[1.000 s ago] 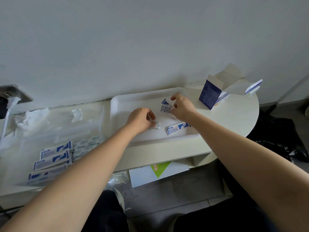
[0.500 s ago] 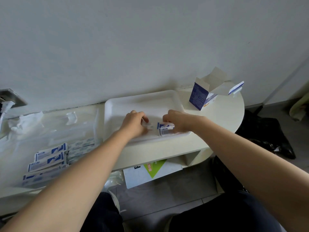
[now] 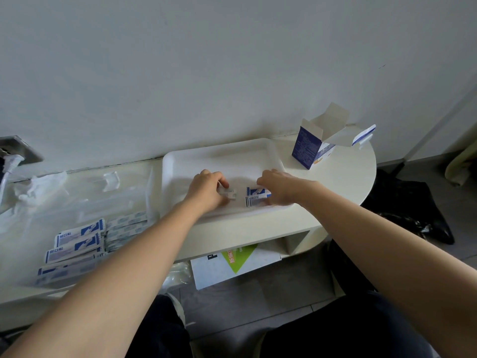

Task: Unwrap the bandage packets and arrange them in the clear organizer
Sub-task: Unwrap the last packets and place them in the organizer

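Note:
Both my hands are over the white tray (image 3: 180,166) on the low table. My right hand (image 3: 281,187) holds a small stack of blue-and-white bandage packets (image 3: 254,197) against the tray floor. My left hand (image 3: 206,189) pinches a small whitish, clear scrap of wrapping (image 3: 228,193) just left of the stack. The clear organizer (image 3: 77,202) lies to the left of the tray, with several bandage packets (image 3: 77,241) lined up in its near compartments.
An opened blue-and-white bandage box (image 3: 312,148) stands at the table's back right, its flaps up. Crumpled clear wrapping (image 3: 38,184) lies at the back left near a wall socket (image 3: 18,151). Papers (image 3: 232,262) sit on the shelf under the table. A black bag (image 3: 413,210) lies on the floor.
My right hand gathered the scattered packets from the middle of the tray into one stack near its front. My left hand stayed beside it, holding the scrap.

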